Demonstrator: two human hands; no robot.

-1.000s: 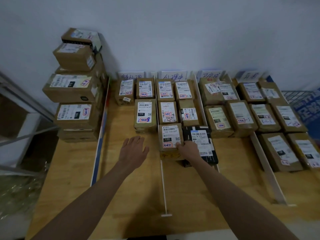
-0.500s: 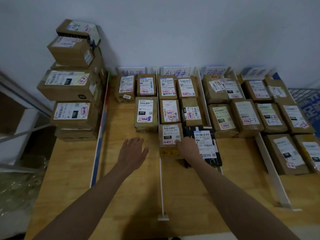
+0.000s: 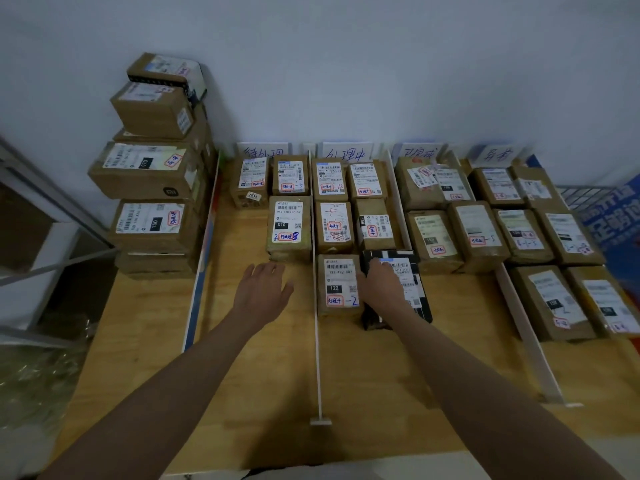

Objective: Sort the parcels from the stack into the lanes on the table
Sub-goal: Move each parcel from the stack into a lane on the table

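Both arms are reaching fwd over the wooden worktop. Left hand is lying flat w/ fingers straight and spread, palm down on bare wood in the leftmost lane, just short of the "010" parcel; not holding anything. Right hand is resting on top of the black parcel in the 2nd lane, fingers lying over its white label; can't tell if the fingertips are curling round an edge. Black parcel is sitting flat at the near end of that lane, touching the brown "122" parcel on its left, which is lying right beside the thin white divider.

Parcel stack is standing at the far left of the worktop against the wall, outside the blue-edged divider, several brown boxes high. Handwritten lane signs are leaning along the wall. 3rd and 4th lanes are holding rows of brown labelled parcels, w/ another white divider running btwn them.
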